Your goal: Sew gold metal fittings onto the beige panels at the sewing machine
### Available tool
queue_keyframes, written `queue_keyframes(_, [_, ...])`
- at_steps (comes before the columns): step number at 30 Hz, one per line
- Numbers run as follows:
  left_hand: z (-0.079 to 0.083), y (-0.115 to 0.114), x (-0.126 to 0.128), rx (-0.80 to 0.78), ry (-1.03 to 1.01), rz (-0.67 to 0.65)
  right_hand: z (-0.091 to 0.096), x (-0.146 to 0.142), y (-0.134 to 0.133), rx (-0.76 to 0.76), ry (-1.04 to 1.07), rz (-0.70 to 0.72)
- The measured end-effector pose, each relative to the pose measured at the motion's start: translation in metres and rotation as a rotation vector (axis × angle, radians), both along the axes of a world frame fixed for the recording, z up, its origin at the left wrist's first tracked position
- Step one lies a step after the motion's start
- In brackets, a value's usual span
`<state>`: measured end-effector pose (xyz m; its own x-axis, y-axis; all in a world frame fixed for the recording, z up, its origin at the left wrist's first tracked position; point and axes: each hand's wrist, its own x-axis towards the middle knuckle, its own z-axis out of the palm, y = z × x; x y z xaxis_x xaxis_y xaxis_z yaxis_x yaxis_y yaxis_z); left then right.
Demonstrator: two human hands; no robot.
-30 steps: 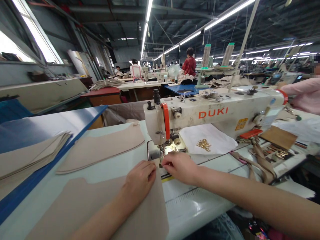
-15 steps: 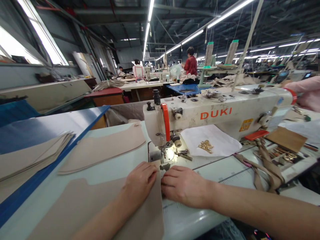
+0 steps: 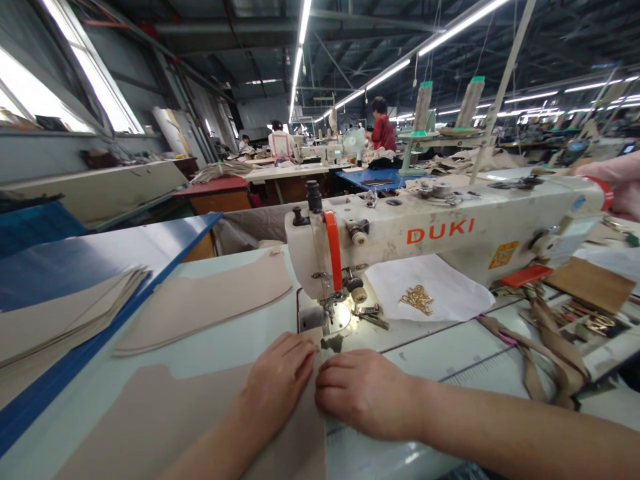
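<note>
A large beige fabric panel lies on the pale worktop in front of the sewing machine. My left hand rests on the panel, thumb and fingers closed at its right edge. Across from it, my right hand has its fingers curled in against that same edge; its fingertips are partly hidden. The panel's upper corner sits just short of the needle plate, which is lit by the machine's lamp. A second beige fabric piece lies flat to the left of the machine head.
White paper with small gold metal fittings lies under the machine arm. Tan straps hang by an open tray on the right. Stacked fabric pieces lie on a blue table. A co-worker's pink sleeve shows right.
My right hand has shifted slightly left and down, closer to my left hand. The view has tilted a little. The fabric panel stays almost in place.
</note>
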<state>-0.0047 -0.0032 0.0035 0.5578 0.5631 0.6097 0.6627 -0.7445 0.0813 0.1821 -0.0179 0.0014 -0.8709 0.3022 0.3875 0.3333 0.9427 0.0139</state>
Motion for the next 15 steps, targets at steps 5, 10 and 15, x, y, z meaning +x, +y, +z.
queue_keyframes(5, [-0.0031, 0.003, -0.0011, -0.005, 0.015, -0.021, -0.0025, 0.0002, -0.0003, -0.036, 0.024, -0.006])
queue_keyframes(10, [-0.0014, 0.004, 0.0001, -0.016, -0.002, -0.038, -0.002, 0.0008, -0.0007, -0.055, 0.037, -0.012])
queue_keyframes(15, [-0.0003, 0.0027, 0.0015, -0.019, 0.013, -0.029, -0.003, 0.0011, -0.0004, -0.057, 0.047, -0.008])
